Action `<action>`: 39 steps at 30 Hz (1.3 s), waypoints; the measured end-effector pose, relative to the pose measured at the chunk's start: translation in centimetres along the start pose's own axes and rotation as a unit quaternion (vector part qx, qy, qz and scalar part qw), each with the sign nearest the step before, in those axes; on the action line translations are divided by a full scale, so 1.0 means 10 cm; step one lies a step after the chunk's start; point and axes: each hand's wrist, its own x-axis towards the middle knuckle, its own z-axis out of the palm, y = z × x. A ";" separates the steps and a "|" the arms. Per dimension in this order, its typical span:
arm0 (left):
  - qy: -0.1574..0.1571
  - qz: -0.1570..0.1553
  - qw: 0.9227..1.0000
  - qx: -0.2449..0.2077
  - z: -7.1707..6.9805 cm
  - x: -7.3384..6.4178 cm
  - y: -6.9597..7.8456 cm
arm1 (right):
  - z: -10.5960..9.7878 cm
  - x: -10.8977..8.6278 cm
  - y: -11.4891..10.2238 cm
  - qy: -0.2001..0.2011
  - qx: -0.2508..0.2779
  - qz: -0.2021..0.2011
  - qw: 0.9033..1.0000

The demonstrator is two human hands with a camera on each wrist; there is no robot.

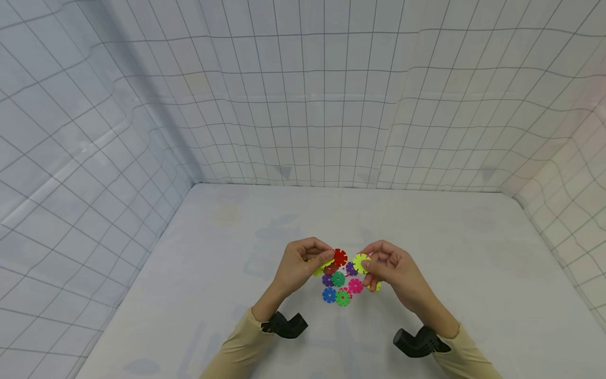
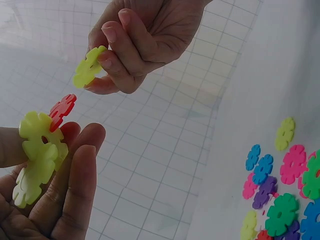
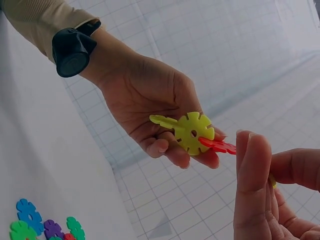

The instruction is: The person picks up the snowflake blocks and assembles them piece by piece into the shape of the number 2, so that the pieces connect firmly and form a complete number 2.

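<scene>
My left hand (image 1: 297, 265) pinches a small joined set of flower-shaped interlocking discs. In the left wrist view it has yellow discs (image 2: 36, 127) slotted together and a red disc (image 2: 62, 112) standing out at the end. My right hand (image 1: 399, 271) pinches a single yellow disc (image 2: 89, 66) between thumb and fingers. In the head view this disc is a short way right of the red one, apart from it. The right wrist view shows the right fingers (image 3: 253, 185) hiding most of that disc.
Loose discs lie on the white table (image 1: 213, 295) below and between the hands, among them blue (image 1: 329, 295), green (image 1: 343, 298), pink (image 1: 355, 286) and purple (image 1: 351, 269) ones. Grid-patterned white fabric walls (image 1: 331, 105) stand behind and at both sides.
</scene>
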 end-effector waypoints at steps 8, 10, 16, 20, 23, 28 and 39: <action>0.000 0.000 1.000 -0.002 0.01 -0.01 0.01 | 0.01 0.00 0.00 0.001 -0.003 0.007 1.000; 0.000 -0.003 1.000 -0.004 0.01 -0.01 0.01 | 0.01 0.00 0.00 0.001 -0.004 0.008 1.000; 0.000 -0.014 1.000 -0.011 0.01 -0.02 0.03 | 0.02 0.00 0.00 0.009 -0.024 -0.004 1.000; -0.002 -0.019 1.000 -0.012 0.01 -0.02 0.10 | 0.05 -0.01 0.03 0.029 -0.081 -0.079 0.993; -0.006 -0.022 1.000 -0.013 0.01 -0.02 0.24 | 0.05 0.00 0.07 0.040 -0.128 -0.148 0.980; -0.011 -0.022 0.999 -0.020 0.01 -0.03 0.37 | 0.13 0.00 -0.01 0.035 -0.193 -0.240 0.951; -0.008 -0.021 0.999 -0.022 0.01 -0.03 0.39 | 0.25 0.01 -0.14 0.054 -0.303 -0.363 0.880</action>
